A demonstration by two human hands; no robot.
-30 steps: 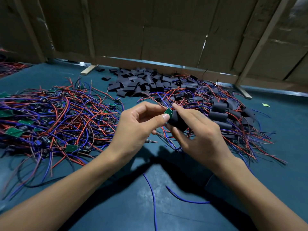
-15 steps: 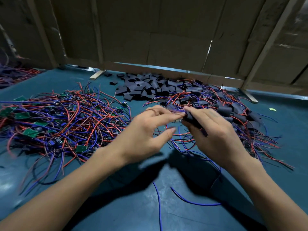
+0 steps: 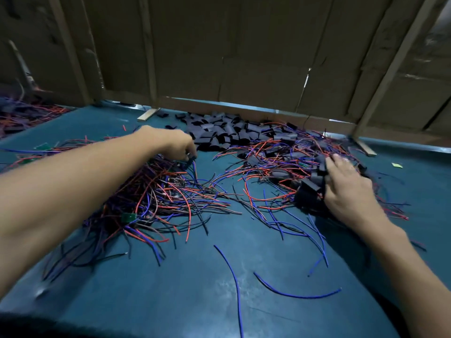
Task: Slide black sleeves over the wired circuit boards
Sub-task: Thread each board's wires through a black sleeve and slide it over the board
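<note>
Black sleeves (image 3: pixel 310 189) are now gripped at rt pile by right hand (image 3: pixel 346 189), hands parted, left hand (image 3: pixel 175 145) pinching next wired board (image 3: pixel 191 159) from lt tangle.

The worktop (image 3: pixel 219 276) is showing teal. Red, blue and black wires (image 3: pixel 170 198) are tangling on it, beside black sleeves (image 3: pixel 214 132), green circuit boards (image 3: pixel 128 217) and brown cardboard (image 3: pixel 219 45).

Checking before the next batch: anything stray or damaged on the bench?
Two loose blue wires lie alone on the green table, apart from both piles and with no board attached. A small yellow-green scrap sits by itself at far right.
</note>
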